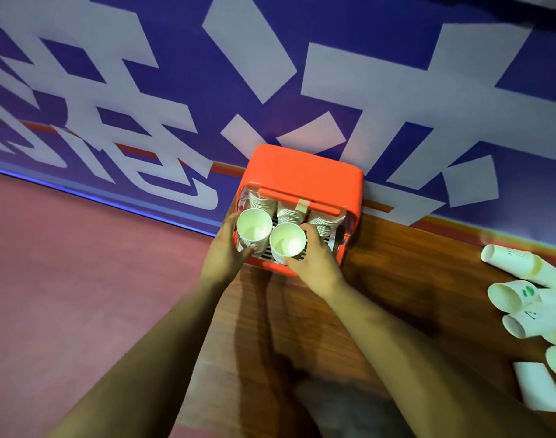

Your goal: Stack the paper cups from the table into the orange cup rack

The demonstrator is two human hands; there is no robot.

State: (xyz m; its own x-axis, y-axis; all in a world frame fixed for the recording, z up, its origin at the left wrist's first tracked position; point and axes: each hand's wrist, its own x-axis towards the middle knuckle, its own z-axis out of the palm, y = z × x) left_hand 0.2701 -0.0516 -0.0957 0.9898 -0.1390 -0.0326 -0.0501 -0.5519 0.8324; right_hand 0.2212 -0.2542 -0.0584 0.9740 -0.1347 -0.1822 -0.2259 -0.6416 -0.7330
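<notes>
The orange cup rack (302, 175) stands on the wooden table against the wall, its front open. Inside, at the back, three stacks of paper cups (290, 213) lie in a row. My left hand (226, 248) grips a white paper cup stack (253, 229) at the rack's front left, mouth up. My right hand (314, 257) grips another white paper cup (287, 241) beside it, over the rack's slotted tray. The two cups almost touch.
Several loose paper cups (523, 298) lie on their sides at the table's right edge. The wooden table (396, 267) ends at the left of the rack, with pink floor (80, 263) beyond. A purple and white banner wall (270, 74) rises behind the rack.
</notes>
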